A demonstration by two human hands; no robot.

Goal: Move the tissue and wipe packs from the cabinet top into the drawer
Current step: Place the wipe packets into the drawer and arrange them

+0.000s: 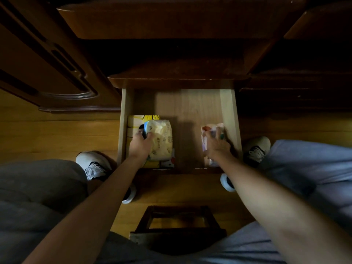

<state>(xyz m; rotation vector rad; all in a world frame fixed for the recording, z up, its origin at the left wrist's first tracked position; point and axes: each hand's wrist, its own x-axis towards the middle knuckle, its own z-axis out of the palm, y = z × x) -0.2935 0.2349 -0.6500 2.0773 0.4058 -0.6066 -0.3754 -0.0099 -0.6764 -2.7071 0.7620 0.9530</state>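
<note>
Down inside the open wooden drawer (229,111), head view: both hands are setting packs on the drawer floor, one to each side, probably so they lie flat and the drawer can close. Left hand (142,143) is curled over the near-left end of a pale yellow wipe pack (162,141), fingers wrapped around its blue-edged side; the pack lies on top of a yellow printed tissue pack (136,121) against the left wall (stacked, apparently to save floor space). Right hand (218,144) is spread palm-down, pressing a pinkish-white tissue pack (209,130) by the right wall; whether it grips or just pushes, cannot tell. Middle of the drawer is bare wood. Cabinet top (171,71) is too dark to make out any packs. Both forearms reach straight forward and down, wrists slightly bent, person seated above a dark wooden stool (177,221), sneakers (93,164) either side.
</note>
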